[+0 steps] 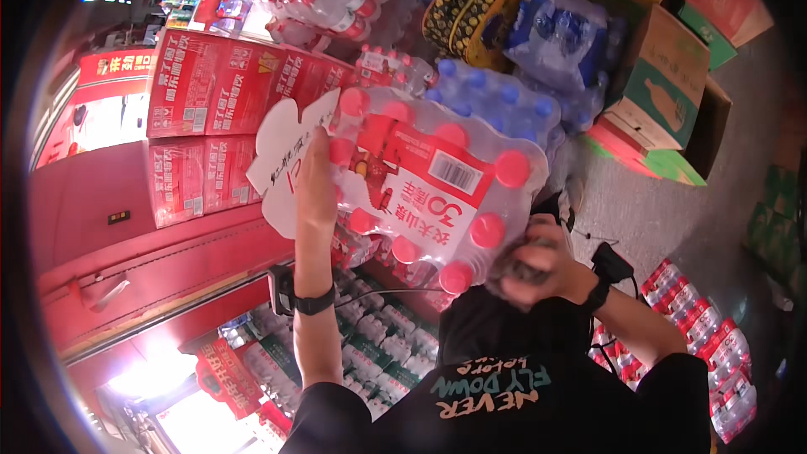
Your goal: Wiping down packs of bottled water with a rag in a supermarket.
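Note:
A shrink-wrapped pack of water bottles [412, 193] with red caps and a red-and-white label is tilted in front of my chest. My left hand [315, 172] is closed at its left side, fingertips partly hidden, beside a white cloud-shaped card [284, 147] with handwriting. By the lower right corner of the pack is my right hand [535, 265]. Its fingers look curled but are smeared by motion, so their grip cannot be made out. Black straps circle both wrists, and the left one carries a small device [282, 290].
Red cartons [202, 88] are stacked at the left. Behind the pack stand blue-capped bottles [496, 101] and a black-and-yellow patterned bag [471, 17]. Opened cardboard boxes [664, 76] lie far right on the grey floor. More red-labelled bottle packs [702, 336] stand at the lower right.

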Action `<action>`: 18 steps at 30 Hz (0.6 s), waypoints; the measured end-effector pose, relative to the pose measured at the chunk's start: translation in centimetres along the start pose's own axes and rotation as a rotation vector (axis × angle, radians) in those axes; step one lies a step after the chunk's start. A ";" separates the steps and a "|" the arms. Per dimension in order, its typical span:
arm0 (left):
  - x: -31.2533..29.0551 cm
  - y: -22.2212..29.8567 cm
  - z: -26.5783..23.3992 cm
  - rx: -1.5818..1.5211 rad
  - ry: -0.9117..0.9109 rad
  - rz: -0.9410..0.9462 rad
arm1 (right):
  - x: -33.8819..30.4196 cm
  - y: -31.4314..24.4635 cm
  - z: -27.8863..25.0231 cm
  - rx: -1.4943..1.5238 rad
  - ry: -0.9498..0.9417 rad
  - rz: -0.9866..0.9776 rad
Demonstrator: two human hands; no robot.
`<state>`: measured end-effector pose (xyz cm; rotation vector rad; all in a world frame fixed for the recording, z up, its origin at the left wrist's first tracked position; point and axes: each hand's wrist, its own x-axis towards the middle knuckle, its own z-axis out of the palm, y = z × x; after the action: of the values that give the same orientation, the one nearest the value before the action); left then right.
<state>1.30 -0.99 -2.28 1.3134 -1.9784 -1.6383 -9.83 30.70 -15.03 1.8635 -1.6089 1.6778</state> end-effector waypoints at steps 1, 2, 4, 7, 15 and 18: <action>0.3 0.5 0.0 0.068 0.041 0.053 | -1.3 1.0 -0.2 0.087 -0.023 0.131; 0.2 1.6 0.4 0.047 0.012 0.043 | -2.2 1.5 -0.5 0.013 -0.100 0.252; 0.4 0.5 -1.0 0.062 0.034 0.077 | -2.5 1.1 -1.8 -0.070 -0.077 0.379; 0.4 0.7 -0.4 0.118 0.043 0.039 | 3.0 0.1 -5.4 -0.145 0.208 0.266; -0.4 0.8 0.2 0.048 0.077 0.035 | 15.3 4.6 -5.2 0.282 0.107 0.516; -0.1 0.4 0.2 0.090 0.171 0.082 | 15.4 8.1 -4.9 0.542 0.035 0.706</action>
<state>1.05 -0.75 -1.97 1.3363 -1.9948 -1.3669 -22.24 21.95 -5.25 1.4999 -2.1121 2.6333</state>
